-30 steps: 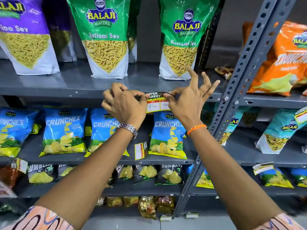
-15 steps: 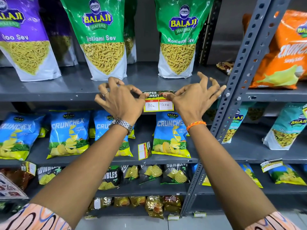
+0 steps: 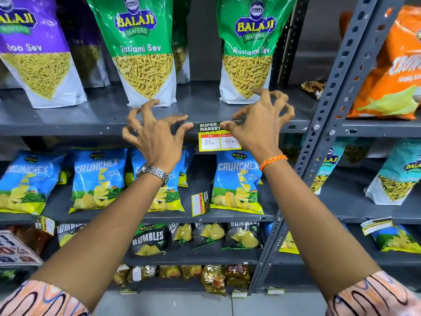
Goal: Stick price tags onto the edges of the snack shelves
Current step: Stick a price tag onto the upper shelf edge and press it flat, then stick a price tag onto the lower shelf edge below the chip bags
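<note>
A yellow and black price tag (image 3: 210, 137) reading "SUPER MARKET", with 80 and 40 handwritten in its white boxes, hangs on the front edge of the grey upper shelf (image 3: 68, 130). My right hand (image 3: 259, 128) pinches the tag's upper right corner against the edge with thumb and forefinger, the other fingers curled apart. My left hand (image 3: 157, 137) hovers just left of the tag with fingers spread, thumb tip a little short of it, holding nothing.
Two green Ratlami Sev bags (image 3: 145, 53) (image 3: 248, 49) stand on the shelf just behind my hands. Blue Crunchex bags (image 3: 237, 179) fill the shelf below, where another tag (image 3: 200, 204) stands on end. A perforated grey upright (image 3: 330, 106) rises at the right.
My left hand has let go of the tag and drawn slightly left with its fingers opening. The right hand stays on the tag's right corner. The tag now hangs flat on the shelf edge.
</note>
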`<state>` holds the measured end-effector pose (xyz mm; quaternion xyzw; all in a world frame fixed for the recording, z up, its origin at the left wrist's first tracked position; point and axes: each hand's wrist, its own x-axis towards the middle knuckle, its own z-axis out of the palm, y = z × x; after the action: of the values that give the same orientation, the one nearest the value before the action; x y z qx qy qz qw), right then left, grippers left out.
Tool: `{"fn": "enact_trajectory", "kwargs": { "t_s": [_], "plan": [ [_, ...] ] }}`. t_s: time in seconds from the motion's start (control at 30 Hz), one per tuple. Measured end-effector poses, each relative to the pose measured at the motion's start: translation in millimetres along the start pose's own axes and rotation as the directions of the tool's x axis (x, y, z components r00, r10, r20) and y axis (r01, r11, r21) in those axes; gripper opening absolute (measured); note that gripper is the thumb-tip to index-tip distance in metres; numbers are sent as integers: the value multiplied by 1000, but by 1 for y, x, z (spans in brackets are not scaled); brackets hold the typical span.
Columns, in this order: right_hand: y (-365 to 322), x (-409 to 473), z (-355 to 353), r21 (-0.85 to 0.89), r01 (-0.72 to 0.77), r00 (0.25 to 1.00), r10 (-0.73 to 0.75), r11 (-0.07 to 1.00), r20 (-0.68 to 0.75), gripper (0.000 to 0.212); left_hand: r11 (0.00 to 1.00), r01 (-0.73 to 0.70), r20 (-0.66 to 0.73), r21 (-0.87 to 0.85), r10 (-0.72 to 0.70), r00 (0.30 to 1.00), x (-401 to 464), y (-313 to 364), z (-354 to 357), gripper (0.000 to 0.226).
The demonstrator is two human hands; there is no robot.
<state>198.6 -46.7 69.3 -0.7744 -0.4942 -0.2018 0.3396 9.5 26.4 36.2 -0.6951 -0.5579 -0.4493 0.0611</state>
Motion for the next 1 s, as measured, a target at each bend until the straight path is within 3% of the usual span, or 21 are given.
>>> {"fn": "enact_trajectory", "kwargs": {
  "t_s": [0.1, 0.23, 0.4, 0.5, 0.57, 0.63, 0.7, 0.8, 1.0],
  "plan": [
    [13, -3, -3, 166, -11, 997, 23, 986, -71, 34, 993, 29, -106, -113, -41, 993, -6, -3, 3, 20],
    [30, -52, -4, 427, 11, 885, 190, 904, -424, 24, 962, -62, -351, -265, -36, 936, -40, -15, 4, 16],
    [37, -127, 60, 423, -198, 898, 337, 884, -283, 21, 967, -67, -87, -247, 47, 995, -86, -64, 41, 18],
    [39, -149, 90, 328, -405, 903, 429, 854, -2, 22, 982, -74, 260, -174, 118, 958, -89, -78, 67, 22],
    [36, -165, 116, 174, -528, 844, 492, 831, 214, 23, 994, -69, 424, -79, 96, 900, -95, -93, 90, 21],
    [31, -176, 136, 19, -600, 749, 554, 799, 362, 28, 990, -137, 496, -25, 131, 859, -97, -103, 112, 24],
    [24, -183, 154, -83, -647, 657, 609, 758, 443, 33, 970, -236, 585, -65, 228, 778, -90, -106, 138, 32],
    [9, -192, 177, -128, -712, 569, 675, 690, 470, 42, 926, -341, 769, -164, 336, 544, -76, -101, 177, 49],
    [-8, -201, 216, -175, -764, 529, 759, 621, 381, 62, 892, -400, 913, -210, 325, 246, -68, -92, 235, 50]
  ]
}}
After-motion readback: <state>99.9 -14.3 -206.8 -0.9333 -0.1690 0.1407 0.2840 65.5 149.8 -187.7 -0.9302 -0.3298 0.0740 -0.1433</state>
